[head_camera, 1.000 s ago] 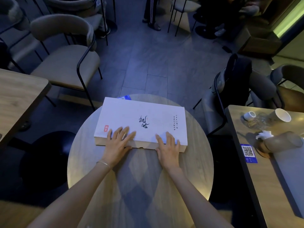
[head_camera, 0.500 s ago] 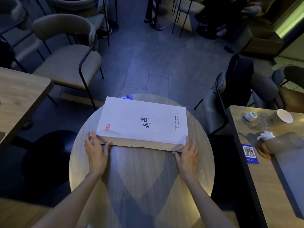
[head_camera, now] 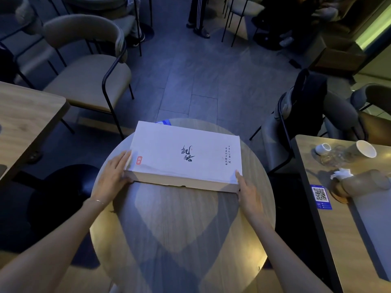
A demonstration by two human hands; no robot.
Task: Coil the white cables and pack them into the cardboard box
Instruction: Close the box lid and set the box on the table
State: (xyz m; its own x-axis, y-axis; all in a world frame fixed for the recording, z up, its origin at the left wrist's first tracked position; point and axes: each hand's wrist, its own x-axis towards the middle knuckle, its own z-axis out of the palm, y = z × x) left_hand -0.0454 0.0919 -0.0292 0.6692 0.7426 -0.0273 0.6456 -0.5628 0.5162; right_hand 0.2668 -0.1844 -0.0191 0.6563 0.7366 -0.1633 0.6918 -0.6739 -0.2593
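A flat white cardboard box (head_camera: 169, 149) with black calligraphy and a small red stamp lies closed on the round wooden table (head_camera: 179, 229). My left hand (head_camera: 112, 176) lies along the box's left side, fingers stretched forward and thumb at the near left corner. At the near right corner, my right hand (head_camera: 247, 191) presses against the box's right side. Both hands clasp the box between them. No white cables are in view; the closed lid hides the inside.
A blue item (head_camera: 164, 122) peeks out behind the box. A beige chair (head_camera: 88, 81) stands at far left, a chair with a dark jacket (head_camera: 306, 106) at right. The right table (head_camera: 349, 229) carries cups (head_camera: 366, 148) and a QR card (head_camera: 320, 195). A person's legs (head_camera: 198, 15) stand far back.
My hands left the top of the lid, spread apart to the box's near corners, then slid forward along its left and right sides. The box has stayed closed and in place.
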